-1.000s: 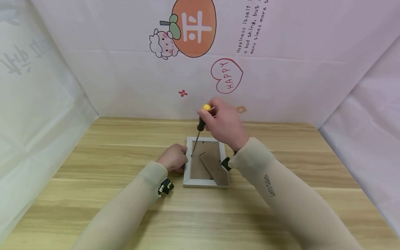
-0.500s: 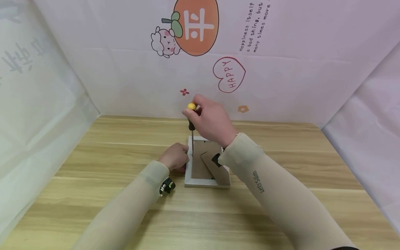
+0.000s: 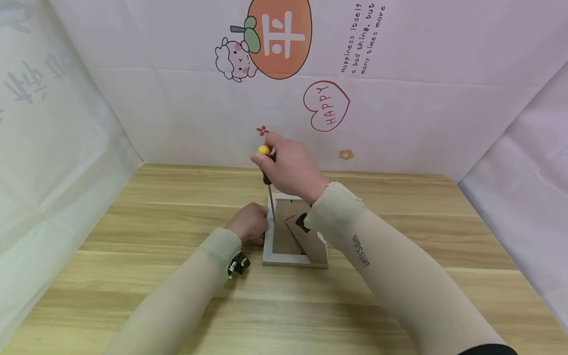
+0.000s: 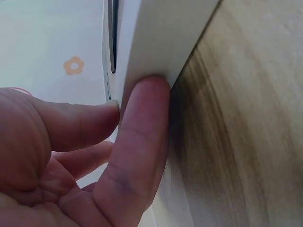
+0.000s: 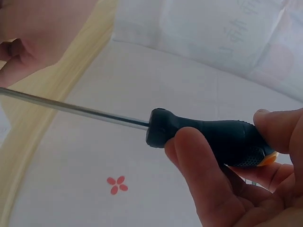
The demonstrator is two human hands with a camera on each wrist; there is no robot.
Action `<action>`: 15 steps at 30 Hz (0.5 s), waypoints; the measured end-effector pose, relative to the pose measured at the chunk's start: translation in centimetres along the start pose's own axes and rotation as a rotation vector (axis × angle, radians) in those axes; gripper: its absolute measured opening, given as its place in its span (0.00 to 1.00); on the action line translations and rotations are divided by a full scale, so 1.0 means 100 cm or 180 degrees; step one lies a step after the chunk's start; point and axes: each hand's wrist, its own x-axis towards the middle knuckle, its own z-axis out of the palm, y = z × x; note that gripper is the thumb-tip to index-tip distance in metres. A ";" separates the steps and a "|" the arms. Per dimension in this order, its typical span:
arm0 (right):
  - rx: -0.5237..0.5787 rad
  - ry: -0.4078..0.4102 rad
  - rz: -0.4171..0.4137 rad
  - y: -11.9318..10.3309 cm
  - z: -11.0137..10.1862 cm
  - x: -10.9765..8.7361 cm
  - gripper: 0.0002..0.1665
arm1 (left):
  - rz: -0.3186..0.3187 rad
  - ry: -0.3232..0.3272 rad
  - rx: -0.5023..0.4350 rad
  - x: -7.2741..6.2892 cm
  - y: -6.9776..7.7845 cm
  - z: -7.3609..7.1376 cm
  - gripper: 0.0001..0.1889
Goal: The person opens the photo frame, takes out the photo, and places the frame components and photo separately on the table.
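A white picture frame [image 3: 295,259] lies on the table with its brown backing board [image 3: 284,236] up. The left hand [image 3: 248,223] holds the frame's left side: fingers [image 4: 142,127] against the outer wall, thumb tip at its upper edge. Above the frame the right hand [image 3: 290,167] grips a screwdriver [image 5: 213,137] by its black handle with a yellow end. The shaft points steeply down, its tip [image 3: 273,220] at the inner left edge of the frame, where board and frame meet. A stand leg [image 3: 310,241] lies slanting over the board.
The wooden table [image 3: 177,197] reaches back to a white printed sheet [image 3: 177,113] that rises behind it. More white sheets stand at the left and right sides. A black wrist camera [image 3: 239,264] sits under the left sleeve, close to the table.
The right hand has swung left, bringing the screwdriver's handle from leaning right to leaning slightly left, while its tip stays at the inner left edge. The left hand keeps its place on the frame.
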 end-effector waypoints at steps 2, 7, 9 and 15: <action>0.0148 0.0029 0.0090 0.007 -0.004 -0.005 0.15 | 0.0021 -0.0008 0.0027 -0.001 0.001 0.000 0.12; 0.0503 0.0085 0.0332 0.023 -0.013 -0.019 0.14 | 0.0032 -0.0029 0.0105 0.001 0.001 0.001 0.11; 0.0591 0.0087 0.0411 0.027 -0.016 -0.022 0.14 | 0.0025 -0.0034 0.0088 0.002 0.001 0.001 0.12; 0.0675 0.0059 0.0426 0.033 -0.021 -0.020 0.15 | -0.0062 -0.0028 -0.0041 0.004 0.000 0.003 0.16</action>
